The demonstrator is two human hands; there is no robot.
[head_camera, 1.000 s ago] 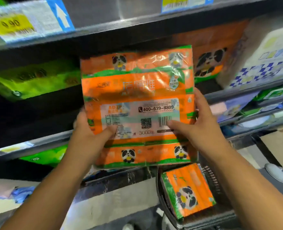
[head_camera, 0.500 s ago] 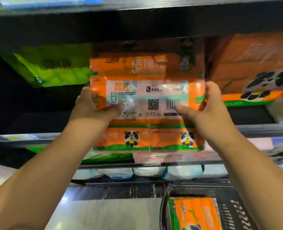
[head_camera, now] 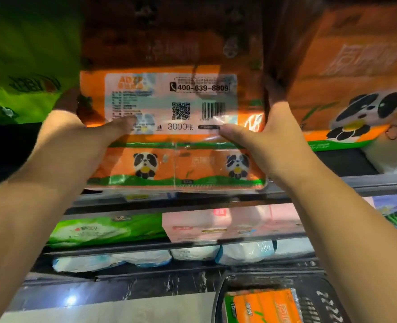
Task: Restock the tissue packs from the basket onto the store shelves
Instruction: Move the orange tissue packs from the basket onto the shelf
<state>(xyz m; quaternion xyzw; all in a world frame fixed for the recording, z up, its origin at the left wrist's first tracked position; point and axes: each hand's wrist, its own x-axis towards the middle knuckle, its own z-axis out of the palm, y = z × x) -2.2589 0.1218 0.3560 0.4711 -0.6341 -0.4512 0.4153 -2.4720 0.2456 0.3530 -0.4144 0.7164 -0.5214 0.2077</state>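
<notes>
Left hand [head_camera: 76, 134] and right hand [head_camera: 276, 136] are clamping the orange tissue pack [head_camera: 181, 159] mid-frame, likely shelving it, with another pack [head_camera: 262, 306] waiting in the basket [head_camera: 327, 301] lower right.

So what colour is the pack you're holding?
The pack is orange with pandas; head view.

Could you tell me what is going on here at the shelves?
A person holds an orange tissue pack upright with the left hand and right hand on its sides, thumbs on its front. It is at the shelf edge, between a green pack and a panda pack. A spare pack lies in the basket below.
</notes>
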